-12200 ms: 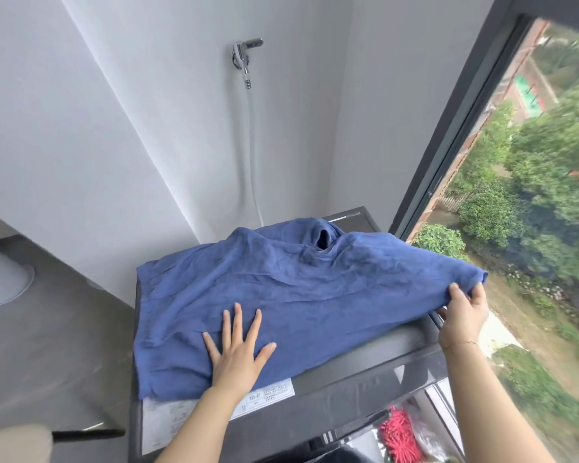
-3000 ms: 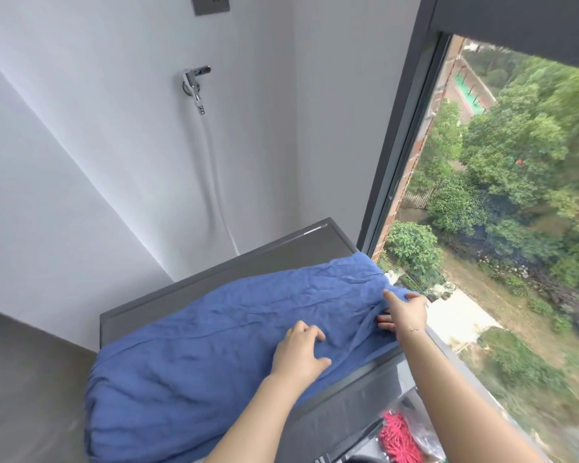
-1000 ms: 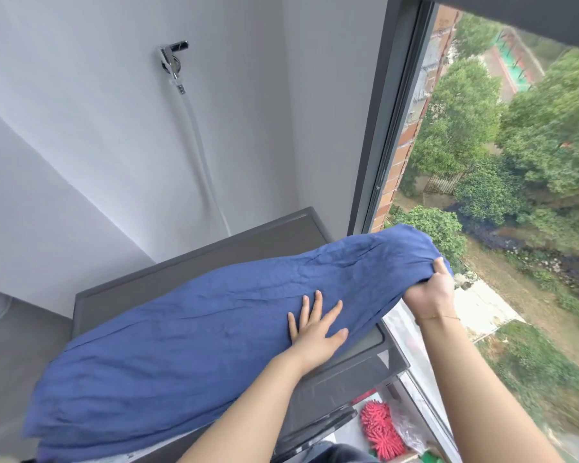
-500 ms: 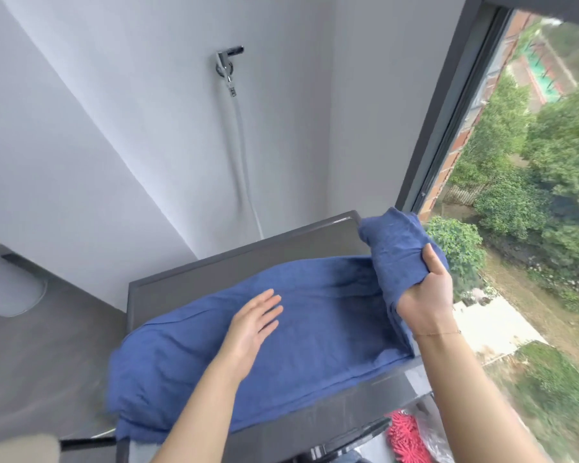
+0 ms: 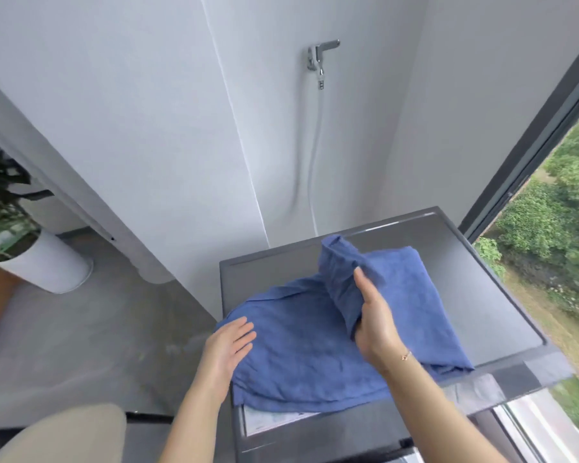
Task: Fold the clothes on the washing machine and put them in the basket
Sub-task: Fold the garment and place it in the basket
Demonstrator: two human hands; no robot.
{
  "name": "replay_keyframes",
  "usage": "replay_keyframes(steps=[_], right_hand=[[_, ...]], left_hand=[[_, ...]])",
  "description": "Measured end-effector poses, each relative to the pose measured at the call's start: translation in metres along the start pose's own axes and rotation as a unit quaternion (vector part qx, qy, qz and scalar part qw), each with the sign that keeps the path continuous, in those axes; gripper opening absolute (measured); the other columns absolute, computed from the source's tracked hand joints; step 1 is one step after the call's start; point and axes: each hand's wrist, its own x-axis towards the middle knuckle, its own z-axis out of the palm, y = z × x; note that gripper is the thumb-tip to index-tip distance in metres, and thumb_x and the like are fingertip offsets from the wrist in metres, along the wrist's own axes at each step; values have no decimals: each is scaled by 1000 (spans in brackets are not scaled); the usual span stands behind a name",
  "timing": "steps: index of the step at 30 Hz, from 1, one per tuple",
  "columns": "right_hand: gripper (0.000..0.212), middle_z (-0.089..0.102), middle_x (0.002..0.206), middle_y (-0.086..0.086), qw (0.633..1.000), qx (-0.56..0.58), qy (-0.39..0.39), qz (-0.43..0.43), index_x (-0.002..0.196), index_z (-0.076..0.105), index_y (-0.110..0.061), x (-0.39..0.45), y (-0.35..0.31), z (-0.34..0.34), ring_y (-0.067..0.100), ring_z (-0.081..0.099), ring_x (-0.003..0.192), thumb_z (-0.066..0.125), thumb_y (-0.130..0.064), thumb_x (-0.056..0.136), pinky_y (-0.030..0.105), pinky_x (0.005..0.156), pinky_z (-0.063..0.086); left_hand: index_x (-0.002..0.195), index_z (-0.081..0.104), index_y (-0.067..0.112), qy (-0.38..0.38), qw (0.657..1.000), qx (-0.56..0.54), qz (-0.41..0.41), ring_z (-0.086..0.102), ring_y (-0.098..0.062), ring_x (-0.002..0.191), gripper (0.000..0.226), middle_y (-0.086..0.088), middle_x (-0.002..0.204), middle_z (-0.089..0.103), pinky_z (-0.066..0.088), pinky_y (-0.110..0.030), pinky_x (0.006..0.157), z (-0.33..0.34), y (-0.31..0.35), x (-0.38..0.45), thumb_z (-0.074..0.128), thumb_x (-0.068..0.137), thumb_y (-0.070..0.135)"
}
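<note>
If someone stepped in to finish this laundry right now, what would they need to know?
Right hand grips a lifted end of the blue garment, carrying it leftward over the rest.
Left hand lies open and flat on the garment's left edge.
The garment lies partly folded on the washing machine.
Left: lay this fold down, finish folding, put it in the basket, which isn't in view.

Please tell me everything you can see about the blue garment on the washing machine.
The blue garment is one plain, thin, wrinkled cloth, cotton or linen by its look. It lies partly folded on the dark grey lid of the washing machine, and its near-left edge hangs over the rim. The right hand grips its right end, lifted and bunched, carrying it over the flat part. The left hand rests with straight fingers at its left edge. No buttons or print can be seen.
</note>
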Motion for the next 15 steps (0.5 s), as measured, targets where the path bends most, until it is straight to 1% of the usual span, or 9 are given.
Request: replay_keyframes(steps=[2,3,4,6,8,10,11,13,15], right_hand=[[72,62,131,-1,994,-88,-23,63,130,58,-20,-4,29,21,18,56,124,60,-70,78,45,110,39],[88,60,133,-1,986,-128,-52,94,131,56,-22,-7,44,31,20,56,125,62,-81,66,47,110,39],[94,60,133,-6,977,-156,-91,111,130,57,-26,-11,58,41,16,54,126,59,-87,59,46,111,38],[84,58,133,-20,962,-192,-144,127,129,59,-34,-20,85,57,1,49,127,44,-90,69,40,115,28],[65,61,129,-19,965,-209,-117,104,125,62,-30,-33,96,63,-2,56,119,31,-74,89,35,112,29],[52,66,123,-12,975,-203,-53,65,121,64,-23,-37,99,59,2,63,110,28,-54,100,33,107,38],[47,68,121,-9,978,-199,-27,54,118,65,-22,-38,97,55,5,65,107,29,-46,103,33,105,41],[39,71,116,-3,981,-192,8,20,114,67,-20,-36,93,45,9,67,104,34,-36,104,30,100,45],[36,72,113,1,980,-193,56,-8,112,68,-17,-33,90,36,11,67,102,35,-28,105,26,93,48]], left_hand=[[134,48,-1,-21,999,-29,-26,61,-26,105,42,-16,119,61,42,-36,98,-12,4,-1,41,103,27],[135,47,-1,-34,998,-41,-41,60,-26,106,48,-16,120,61,42,-37,99,-16,5,0,40,102,33],[137,45,-1,-46,996,-50,-56,59,-27,110,54,-16,122,61,41,-38,100,-21,6,2,39,102,39],[139,43,-1,-63,994,-46,-78,52,-30,123,62,-18,133,55,37,-38,105,-28,8,5,35,101,47],[139,45,2,-73,994,-16,-85,47,-27,130,63,-15,136,53,35,-36,105,-31,7,7,36,99,50],[127,54,8,-83,994,12,-71,58,-20,113,51,-5,116,63,41,-32,97,-31,4,8,46,97,48],[118,58,11,-82,994,35,-61,62,-16,104,43,-2,108,67,45,-32,94,-30,3,7,54,94,47],[113,60,16,-64,990,126,-21,66,-18,101,48,-4,108,70,51,-37,94,-27,-4,13,71,80,49],[109,59,18,-38,970,237,41,66,-18,97,41,-2,106,68,52,-36,88,-19,-8,17,76,77,38]])
